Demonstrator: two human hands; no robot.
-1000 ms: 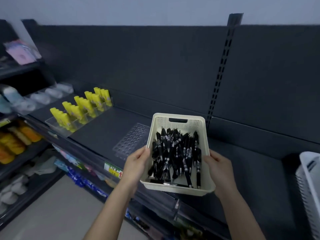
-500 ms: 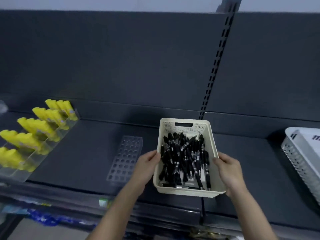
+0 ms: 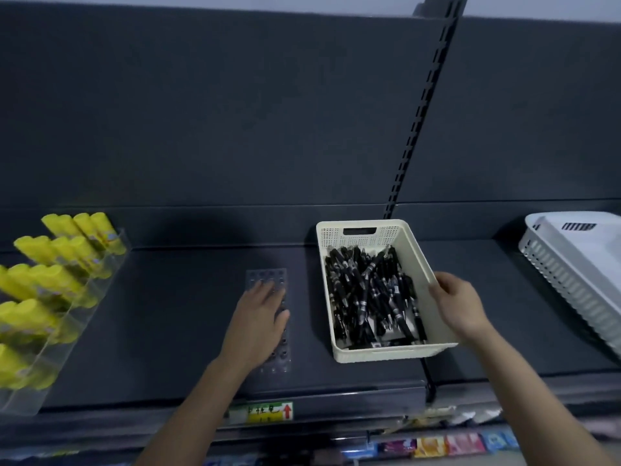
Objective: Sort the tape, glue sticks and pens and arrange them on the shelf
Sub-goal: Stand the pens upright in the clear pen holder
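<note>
The basket (image 3: 363,227) has come down onto the shelf (image 3: 168,314). The left hand (image 3: 258,317) has left it to lie flat, grip open, on the clear holed tray (image 3: 268,275), while the right hand (image 3: 460,304) keeps its grip curled on the basket's right rim. The loose pens (image 3: 369,297) inside look light, stiff and slippery, and are probably best pinched mid-barrel. The shelf-edge label (image 3: 262,412) shows a red arrow, but its writing is unreadable.

The shelf (image 3: 168,314) is seen in plain dark grey. The pens (image 3: 366,290) are coloured black with silver bands, inside a cream basket (image 3: 336,235) pierced with fine dots. The glue sticks (image 3: 57,280) are shown bright yellow. A clear tray (image 3: 279,354) is patterned with round holes, and a white basket (image 3: 554,267) is slotted in rows.
</note>
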